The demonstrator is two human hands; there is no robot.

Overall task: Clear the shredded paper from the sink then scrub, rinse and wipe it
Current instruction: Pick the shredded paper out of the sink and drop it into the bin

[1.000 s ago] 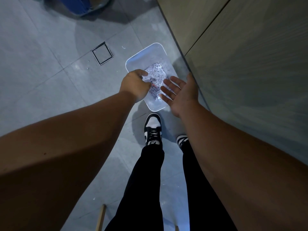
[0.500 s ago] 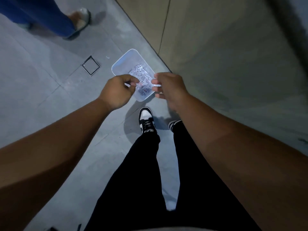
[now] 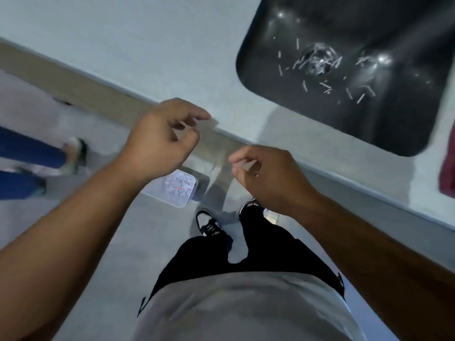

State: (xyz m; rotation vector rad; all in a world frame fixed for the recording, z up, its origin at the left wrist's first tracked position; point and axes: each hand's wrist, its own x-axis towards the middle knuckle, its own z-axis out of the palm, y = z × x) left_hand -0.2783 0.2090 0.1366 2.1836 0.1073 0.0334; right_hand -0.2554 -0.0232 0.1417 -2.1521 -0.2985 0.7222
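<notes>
A dark sink (image 3: 275, 25) is set into the pale counter at the upper right, with white shredded paper (image 3: 317, 61) scattered on its bottom and bunched at the drain. My left hand (image 3: 160, 139) and my right hand (image 3: 266, 175) hover side by side in front of the counter's edge, left of the sink. Both have loosely curled fingers and hold nothing. On the floor below them stands a white bin (image 3: 189, 196) with shredded paper (image 3: 178, 184) in it.
The pale counter (image 3: 152, 52) runs across the upper part of the view. A dark red cloth (image 3: 449, 168) lies on it at the right edge. Another person's blue-trousered legs and shoe (image 3: 73, 153) stand at the left on the grey floor.
My view has swung up from the bin on the floor to the counter and sink. Both hands have lifted away from the bin and now hang over the counter's edge.
</notes>
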